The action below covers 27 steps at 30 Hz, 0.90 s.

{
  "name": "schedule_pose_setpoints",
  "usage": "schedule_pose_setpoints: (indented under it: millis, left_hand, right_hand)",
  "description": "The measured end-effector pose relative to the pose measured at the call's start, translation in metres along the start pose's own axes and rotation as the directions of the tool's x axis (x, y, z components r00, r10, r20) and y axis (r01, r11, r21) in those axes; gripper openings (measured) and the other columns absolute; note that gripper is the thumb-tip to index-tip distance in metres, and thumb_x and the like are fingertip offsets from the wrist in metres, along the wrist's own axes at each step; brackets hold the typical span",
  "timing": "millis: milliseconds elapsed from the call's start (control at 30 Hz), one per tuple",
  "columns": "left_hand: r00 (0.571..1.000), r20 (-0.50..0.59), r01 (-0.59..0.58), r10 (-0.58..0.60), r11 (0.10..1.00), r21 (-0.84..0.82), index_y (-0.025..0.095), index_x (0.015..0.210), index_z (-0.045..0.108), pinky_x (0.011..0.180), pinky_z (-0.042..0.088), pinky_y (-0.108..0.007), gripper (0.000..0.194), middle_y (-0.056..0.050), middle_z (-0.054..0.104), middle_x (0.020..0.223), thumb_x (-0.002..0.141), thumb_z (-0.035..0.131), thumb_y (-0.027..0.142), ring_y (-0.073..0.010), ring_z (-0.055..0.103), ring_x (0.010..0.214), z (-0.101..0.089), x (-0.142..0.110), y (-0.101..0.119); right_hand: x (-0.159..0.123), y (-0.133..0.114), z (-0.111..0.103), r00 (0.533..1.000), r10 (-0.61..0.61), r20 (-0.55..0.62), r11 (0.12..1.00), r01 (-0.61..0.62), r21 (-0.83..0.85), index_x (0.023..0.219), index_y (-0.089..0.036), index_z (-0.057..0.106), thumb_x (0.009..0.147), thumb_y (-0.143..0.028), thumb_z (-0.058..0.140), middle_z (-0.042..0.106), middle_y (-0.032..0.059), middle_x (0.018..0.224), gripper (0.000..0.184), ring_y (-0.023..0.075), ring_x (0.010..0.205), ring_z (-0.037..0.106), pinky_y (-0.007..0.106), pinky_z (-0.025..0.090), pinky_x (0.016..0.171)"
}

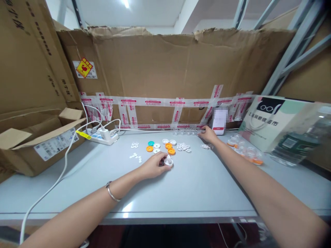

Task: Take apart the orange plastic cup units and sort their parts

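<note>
My left hand rests on the grey table, fingers pinched on a small white cap-like part. My right hand reaches to the back of the table, fingers closed at the right end of a row of small clear vials along the cardboard wall; what it grips is too small to tell. Between the hands lie orange caps, a teal cap, white caps and piles of tiny white discs.
A white power strip with cables sits at the back left beside an open cardboard box. A clear bag of orange parts, a printed box and a small device stand at the right. Taped cardboard walls the back.
</note>
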<state>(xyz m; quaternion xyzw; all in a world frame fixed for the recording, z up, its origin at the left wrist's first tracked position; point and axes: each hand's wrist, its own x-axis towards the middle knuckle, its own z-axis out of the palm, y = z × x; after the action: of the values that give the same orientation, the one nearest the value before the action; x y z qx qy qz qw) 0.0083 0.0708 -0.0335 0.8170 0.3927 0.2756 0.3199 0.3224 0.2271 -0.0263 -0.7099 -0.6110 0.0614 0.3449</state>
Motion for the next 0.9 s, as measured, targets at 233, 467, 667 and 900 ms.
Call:
schedule_pose_setpoints:
  millis: [233, 467, 667, 900]
  left_hand:
    - [0.996, -0.009, 0.082, -0.084, 0.989, -0.124, 0.017, 0.091, 0.049, 0.07, 0.043, -0.024, 0.029, -0.002, 0.056, 0.089, 0.069, 0.064, 0.028, -0.0127, 0.051, 0.077, 0.0, 0.002, -0.002]
    - [0.996, -0.042, 0.074, -0.081, 0.987, -0.141, 0.017, 0.081, 0.046, 0.059, 0.038, -0.021, 0.034, 0.003, 0.051, 0.073, 0.063, 0.069, 0.034, -0.0106, 0.047, 0.066, 0.003, 0.003, -0.003]
    - [0.995, -0.081, 0.058, -0.063, 0.997, -0.056, 0.017, 0.075, 0.045, 0.057, 0.036, -0.022, 0.029, 0.002, 0.051, 0.072, 0.065, 0.066, 0.035, -0.0113, 0.047, 0.065, 0.005, 0.006, -0.006]
    - [0.994, -0.097, 0.054, -0.058, 0.998, -0.045, 0.016, 0.072, 0.044, 0.054, 0.035, -0.02, 0.028, 0.003, 0.049, 0.067, 0.064, 0.065, 0.033, -0.0098, 0.045, 0.061, 0.007, 0.01, -0.007]
  right_hand:
    - [-0.04, -0.044, -0.013, 0.987, -0.135, -0.092, 0.983, 0.145, 0.112, 0.097, -0.016, 0.044, 0.074, -0.036, 0.055, 0.056, 0.0065, 0.085, 0.032, 0.0168, 0.072, 0.053, 0.03, 0.041, 0.069]
    - [-0.158, -0.106, -0.002, 0.698, -0.591, 0.404, 0.802, 0.459, 0.381, 0.089, -0.021, 0.045, 0.075, -0.044, 0.056, 0.046, -0.004, 0.066, 0.029, 0.0113, 0.058, 0.043, 0.023, 0.033, 0.053]
    - [-0.171, -0.114, 0.005, 0.633, -0.634, 0.443, 0.771, 0.481, 0.417, 0.085, -0.021, 0.046, 0.085, -0.031, 0.042, 0.047, -0.0037, 0.064, 0.01, 0.0108, 0.057, 0.044, 0.023, 0.033, 0.055]
    - [-0.174, -0.109, 0.011, 0.669, -0.638, 0.383, 0.764, 0.487, 0.423, 0.092, -0.021, 0.051, 0.086, -0.028, 0.041, 0.052, -0.0013, 0.067, 0.014, 0.0119, 0.058, 0.047, 0.023, 0.036, 0.057]
